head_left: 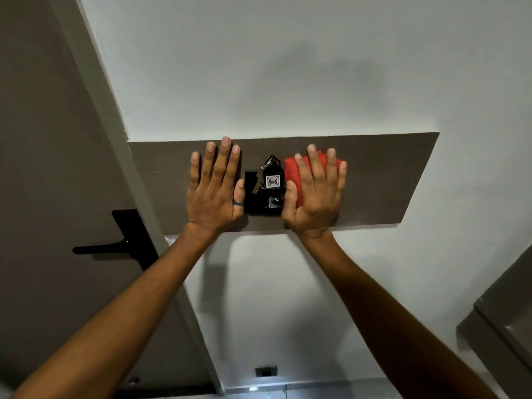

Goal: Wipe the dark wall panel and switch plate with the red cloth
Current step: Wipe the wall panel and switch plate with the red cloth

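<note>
A dark brown wall panel point(383, 174) runs across the white wall. In its middle sits a black switch plate point(253, 203) with a black key fob tagged 406 point(272, 180) and a key hanging in it. My left hand point(214, 188) lies flat on the panel just left of the plate, fingers spread, holding nothing. My right hand point(316, 191) presses a folded red cloth point(292, 171) flat against the panel just right of the plate; most of the cloth is hidden under the palm.
A grey-brown door with a black lever handle point(115, 246) stands at the left beside the panel. A small dark outlet point(266, 371) sits low on the wall. A grey cabinet corner point(506, 321) juts in at the lower right.
</note>
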